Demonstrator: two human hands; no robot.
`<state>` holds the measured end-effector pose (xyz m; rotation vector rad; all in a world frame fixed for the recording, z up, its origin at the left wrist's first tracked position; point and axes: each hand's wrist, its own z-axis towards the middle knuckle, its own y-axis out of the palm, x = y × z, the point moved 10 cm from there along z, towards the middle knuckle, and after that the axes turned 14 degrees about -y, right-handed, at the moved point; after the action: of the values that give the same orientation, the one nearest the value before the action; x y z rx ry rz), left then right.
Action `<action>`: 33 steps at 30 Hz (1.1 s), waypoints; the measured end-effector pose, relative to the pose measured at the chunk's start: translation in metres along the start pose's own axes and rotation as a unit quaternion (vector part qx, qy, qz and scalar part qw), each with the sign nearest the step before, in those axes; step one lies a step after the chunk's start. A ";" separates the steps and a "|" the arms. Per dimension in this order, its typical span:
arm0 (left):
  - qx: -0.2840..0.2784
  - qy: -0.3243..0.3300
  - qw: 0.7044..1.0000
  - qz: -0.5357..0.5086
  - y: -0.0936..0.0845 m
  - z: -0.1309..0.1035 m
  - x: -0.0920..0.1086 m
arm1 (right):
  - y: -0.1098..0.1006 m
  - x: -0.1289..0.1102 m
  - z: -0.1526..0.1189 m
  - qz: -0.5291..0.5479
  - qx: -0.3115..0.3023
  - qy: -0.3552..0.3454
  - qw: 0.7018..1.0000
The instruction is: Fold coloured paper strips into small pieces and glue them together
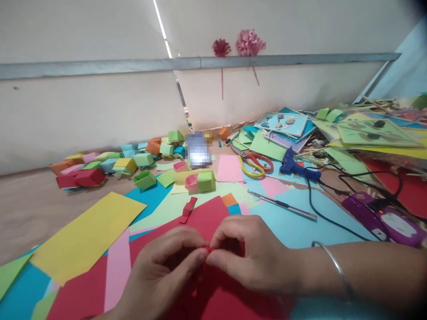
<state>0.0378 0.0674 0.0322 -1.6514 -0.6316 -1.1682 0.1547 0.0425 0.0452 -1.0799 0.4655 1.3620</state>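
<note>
My left hand (pixel 168 266) and my right hand (pixel 251 253) meet low in the middle of the head view, fingertips almost touching. Between both thumbs and forefingers I pinch a small red paper piece (pixel 210 249); most of it is hidden by my fingers. Beneath them lies a large red paper sheet (pixel 213 213). A folded red paper strip (pixel 188 210) rests on it just beyond my left hand. Farther off stand a green paper box (pixel 206 181) and a pink paper box (pixel 191 182), side by side.
Coloured sheets, among them a yellow sheet (pixel 90 235), cover the table. Several folded paper boxes (pixel 125 165) line the back left. To the right lie a craft knife (pixel 283 205), scissors (pixel 251 164), a blue glue gun (pixel 296 166) with its cable, and a purple power strip (pixel 383 220).
</note>
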 end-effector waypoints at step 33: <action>-0.022 -0.189 0.974 -0.126 0.011 0.006 -0.030 | 0.035 0.061 -0.024 0.331 0.026 0.302 0.893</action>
<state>0.0373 0.0718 -0.0005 -1.8901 -1.0897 -1.0531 0.1425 0.0507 -0.0281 -1.3633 1.4259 1.5536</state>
